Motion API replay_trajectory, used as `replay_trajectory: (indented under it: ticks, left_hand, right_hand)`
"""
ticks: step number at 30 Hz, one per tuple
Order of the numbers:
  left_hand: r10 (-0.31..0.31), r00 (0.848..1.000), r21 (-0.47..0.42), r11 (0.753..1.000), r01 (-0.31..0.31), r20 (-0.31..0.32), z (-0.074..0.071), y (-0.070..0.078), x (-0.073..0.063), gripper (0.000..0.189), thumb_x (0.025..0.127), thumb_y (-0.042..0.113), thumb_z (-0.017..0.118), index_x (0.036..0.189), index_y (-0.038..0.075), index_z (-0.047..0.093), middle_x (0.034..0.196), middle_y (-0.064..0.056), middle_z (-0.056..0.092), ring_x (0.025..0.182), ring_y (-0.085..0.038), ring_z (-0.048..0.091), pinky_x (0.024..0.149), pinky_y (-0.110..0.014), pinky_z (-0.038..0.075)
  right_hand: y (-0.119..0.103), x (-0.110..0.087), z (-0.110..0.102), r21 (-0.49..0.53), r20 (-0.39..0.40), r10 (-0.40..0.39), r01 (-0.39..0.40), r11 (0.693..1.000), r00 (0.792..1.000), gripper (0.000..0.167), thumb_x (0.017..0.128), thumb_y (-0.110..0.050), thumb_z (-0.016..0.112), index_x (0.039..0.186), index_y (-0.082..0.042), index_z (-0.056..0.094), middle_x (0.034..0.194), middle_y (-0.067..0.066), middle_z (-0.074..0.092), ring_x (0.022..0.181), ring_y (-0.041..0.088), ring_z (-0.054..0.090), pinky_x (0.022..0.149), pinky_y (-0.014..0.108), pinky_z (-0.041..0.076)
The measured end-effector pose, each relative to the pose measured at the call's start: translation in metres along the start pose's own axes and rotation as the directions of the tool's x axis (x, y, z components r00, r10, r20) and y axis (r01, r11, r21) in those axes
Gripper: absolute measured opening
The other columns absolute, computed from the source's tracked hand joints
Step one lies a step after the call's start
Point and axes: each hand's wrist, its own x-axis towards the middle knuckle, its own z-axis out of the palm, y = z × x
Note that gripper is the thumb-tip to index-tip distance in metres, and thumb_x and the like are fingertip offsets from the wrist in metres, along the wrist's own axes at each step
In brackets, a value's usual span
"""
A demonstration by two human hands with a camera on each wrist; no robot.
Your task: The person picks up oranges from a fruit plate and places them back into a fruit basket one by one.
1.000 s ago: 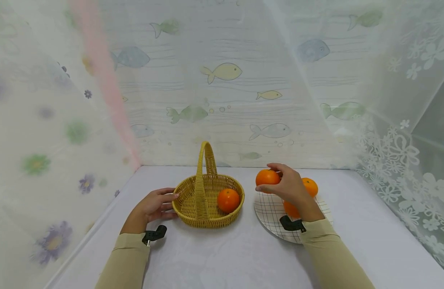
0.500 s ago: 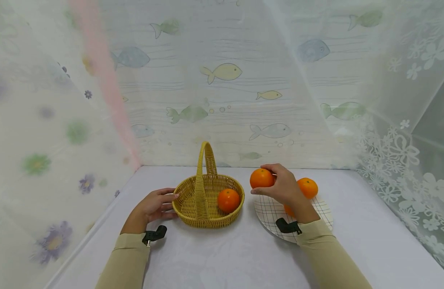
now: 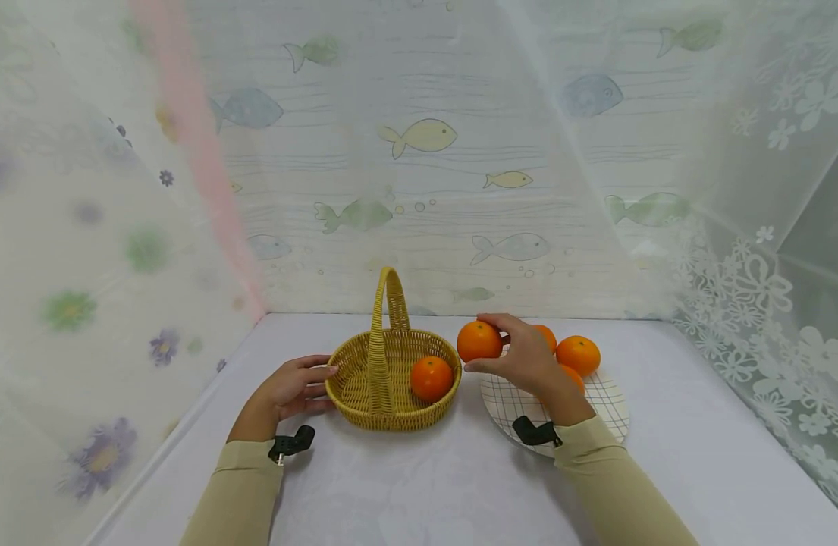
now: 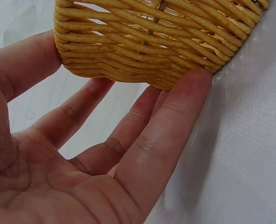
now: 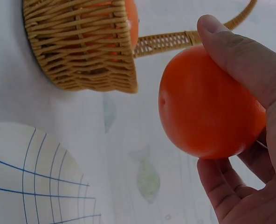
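Observation:
Left of the middle of the table stands a yellow wicker basket (image 3: 405, 422) with a tall arched handle. One orange (image 3: 431, 379) lies in its right half. My left hand (image 3: 297, 390) touches the basket's left end; in the left wrist view its nearly straight fingers (image 4: 163, 140) rest against the woven wall. My right hand (image 3: 528, 362) holds another orange (image 3: 478, 341) between thumb and fingers, just off the basket's right rim. The right wrist view shows this orange (image 5: 208, 105) raised beside the basket (image 5: 82, 51), apart from it.
A white plate (image 3: 503, 406) with a dark grid pattern lies on the right, under my right forearm. It bears several oranges (image 3: 579, 356), some partly hidden by the hand. Behind the white-covered table (image 3: 405, 493) hangs a curtain (image 3: 419, 197) printed with fish.
My right hand has carried its orange leftward from above the plate towards the basket, uncovering more of the oranges on the plate. The left hand and the basket have stayed still.

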Motion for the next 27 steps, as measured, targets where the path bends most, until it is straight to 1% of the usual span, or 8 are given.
replay_trajectory:
  ticks: [3,7,13,16,22,27]
  left_hand:
    - [0.002,1.000,-0.006,1.000,-0.002,0.002,0.000,0.000,0.000,0.066,0.101,0.027,0.070,0.156,0.006,0.040,0.138,-0.017,0.062,0.112,-0.027,0.071,0.092,-0.050,0.061]
    - [0.002,1.000,-0.009,1.000,-0.002,0.004,0.000,0.000,0.000,0.066,0.101,0.027,0.070,0.156,0.006,0.039,0.138,-0.018,0.061,0.112,-0.027,0.071,0.092,-0.050,0.062]
    - [0.006,1.000,-0.002,1.000,-0.006,0.010,0.000,0.000,0.001,0.066,0.101,0.027,0.069,0.156,0.007,0.040,0.139,-0.018,0.061,0.112,-0.027,0.071,0.092,-0.050,0.061]
    - [0.006,1.000,-0.002,1.000,-0.006,0.011,0.000,0.000,0.001,0.065,0.101,0.027,0.069,0.156,0.007,0.040,0.139,-0.018,0.061,0.112,-0.027,0.071,0.092,-0.050,0.061]
    - [0.006,1.000,-0.006,1.000,-0.006,0.015,-0.001,-0.001,0.001,0.066,0.101,0.026,0.069,0.156,0.006,0.039,0.139,-0.018,0.061,0.112,-0.027,0.071,0.092,-0.050,0.061]
    - [0.006,1.000,-0.015,1.000,-0.006,0.014,-0.001,-0.001,0.001,0.066,0.100,0.026,0.070,0.156,0.006,0.040,0.138,-0.017,0.062,0.112,-0.027,0.071,0.092,-0.050,0.062]
  right_hand:
    - [-0.004,-0.001,0.004,-0.001,0.010,0.008,-0.008,1.000,1.000,0.086,0.070,-0.045,0.096,0.145,-0.028,0.057,0.142,-0.007,0.062,0.109,0.024,0.065,0.088,0.040,0.061]
    - [-0.009,-0.003,0.008,0.006,0.035,0.015,-0.015,1.000,0.999,0.087,0.072,-0.044,0.095,0.147,-0.027,0.056,0.145,-0.005,0.061,0.113,0.025,0.066,0.092,0.044,0.061]
    - [-0.010,-0.003,0.014,0.037,0.078,-0.011,0.008,0.999,0.997,0.088,0.073,-0.045,0.093,0.149,-0.025,0.055,0.147,0.000,0.059,0.119,0.027,0.065,0.099,0.048,0.059]
    - [-0.011,-0.004,0.016,0.045,0.090,-0.021,0.017,0.999,0.996,0.089,0.073,-0.044,0.093,0.150,-0.022,0.054,0.148,0.001,0.059,0.121,0.028,0.065,0.101,0.048,0.058]
    - [-0.015,-0.004,0.018,0.048,0.102,-0.005,0.000,0.999,0.995,0.088,0.073,-0.042,0.094,0.149,-0.022,0.055,0.148,0.001,0.059,0.123,0.025,0.065,0.101,0.043,0.058]
    - [-0.017,-0.004,0.021,0.049,0.104,-0.019,0.014,0.999,0.994,0.088,0.073,-0.041,0.094,0.149,-0.021,0.055,0.148,0.001,0.059,0.125,0.026,0.064,0.101,0.043,0.058]
